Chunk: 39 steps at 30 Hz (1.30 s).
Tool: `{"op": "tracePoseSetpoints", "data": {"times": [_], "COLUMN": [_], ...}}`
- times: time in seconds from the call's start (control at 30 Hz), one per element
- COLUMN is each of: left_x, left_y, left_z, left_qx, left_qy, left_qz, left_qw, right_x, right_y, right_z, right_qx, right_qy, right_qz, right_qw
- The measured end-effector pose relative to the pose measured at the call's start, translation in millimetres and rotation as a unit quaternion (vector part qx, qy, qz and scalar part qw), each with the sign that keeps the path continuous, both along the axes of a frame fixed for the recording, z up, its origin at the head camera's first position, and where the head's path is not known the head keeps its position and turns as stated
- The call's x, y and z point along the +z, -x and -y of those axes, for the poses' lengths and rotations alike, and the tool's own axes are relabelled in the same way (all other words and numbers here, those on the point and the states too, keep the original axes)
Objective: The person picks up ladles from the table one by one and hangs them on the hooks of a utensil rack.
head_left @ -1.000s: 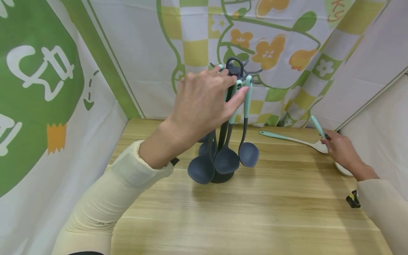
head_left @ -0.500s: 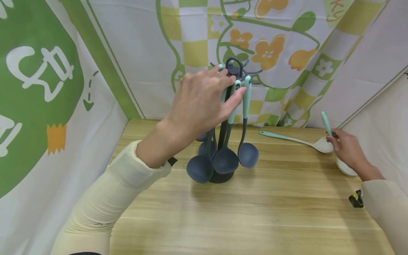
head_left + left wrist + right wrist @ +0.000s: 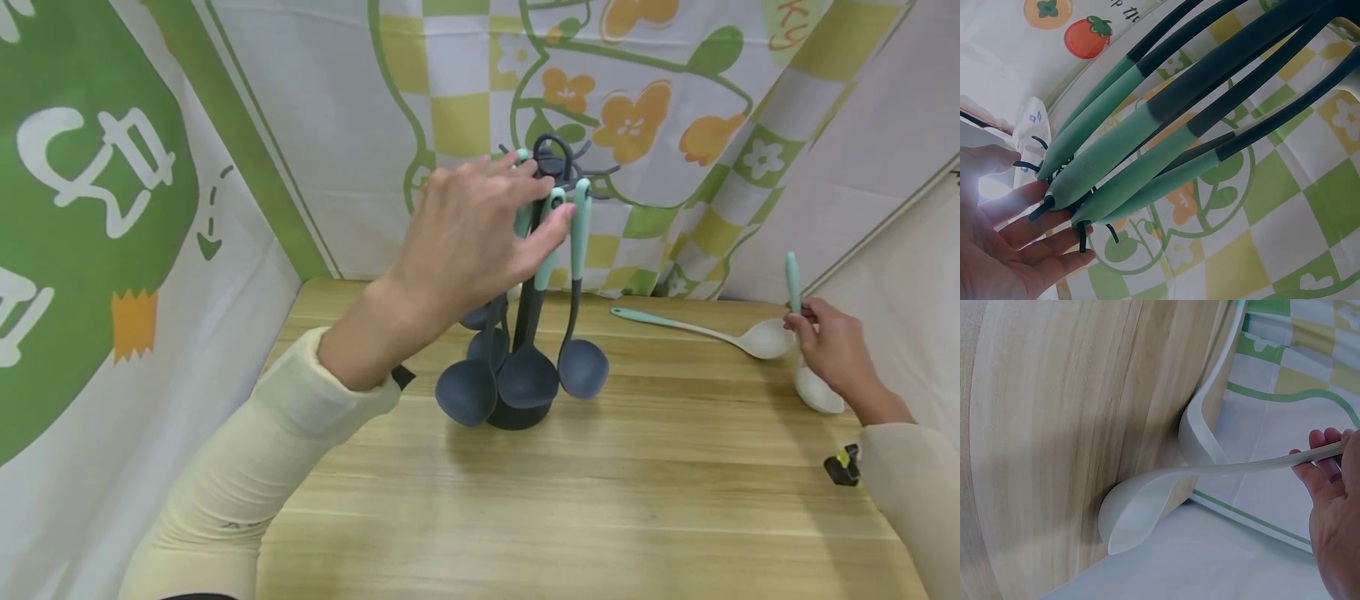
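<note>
My left hand (image 3: pixel 465 221) reaches over the top of a dark utensil rack (image 3: pixel 521 417), fingers spread and fingertips at its hooks. Dark ladles (image 3: pixel 528 379) with mint handles hang from it. In the left wrist view, the hooks poke out between my left hand's fingers (image 3: pixel 1038 234), beside the handle ends (image 3: pixel 1069 181). At the right, my right hand (image 3: pixel 836 346) pinches the upper handle of a white ladle, its mint end pointing up. That white ladle's bowl (image 3: pixel 1141 509) rests against the wooden table in the right wrist view.
A second white ladle (image 3: pixel 768 339) with a mint handle lies along the table's back edge, close to the held one. Printed cloth (image 3: pixel 465 125) rises behind the rack, and white walls close in both sides. A small black-and-yellow object (image 3: pixel 843 467) sits beside the right sleeve.
My right hand has shifted to the right and brought the ladle's handle more upright, uncovering more of both white bowls. The left hand stays at the rack top; hanging ladles have swung slightly.
</note>
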<state>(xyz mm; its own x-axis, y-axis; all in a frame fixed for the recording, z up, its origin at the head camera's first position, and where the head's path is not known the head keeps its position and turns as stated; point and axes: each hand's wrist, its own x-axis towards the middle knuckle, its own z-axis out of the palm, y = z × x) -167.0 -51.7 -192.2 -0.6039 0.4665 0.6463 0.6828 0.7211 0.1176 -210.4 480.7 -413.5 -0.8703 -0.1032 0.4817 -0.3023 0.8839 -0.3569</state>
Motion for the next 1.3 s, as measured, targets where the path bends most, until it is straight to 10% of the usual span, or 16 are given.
{"op": "tracePoseSetpoints", "data": {"times": [1.3], "left_x": [-7.0], "left_y": [19.4], "left_z": [12.2], "left_qx": [-0.081], "left_qy": [-0.096], "left_qz": [0.037], "left_qw": [0.9914], "right_x": [9.6], "right_y": [-12.1], "right_z": [-17.6], "right_qx": [-0.077], "right_qy": [0.051], "right_qz": [-0.006], "right_qw": [0.996]}}
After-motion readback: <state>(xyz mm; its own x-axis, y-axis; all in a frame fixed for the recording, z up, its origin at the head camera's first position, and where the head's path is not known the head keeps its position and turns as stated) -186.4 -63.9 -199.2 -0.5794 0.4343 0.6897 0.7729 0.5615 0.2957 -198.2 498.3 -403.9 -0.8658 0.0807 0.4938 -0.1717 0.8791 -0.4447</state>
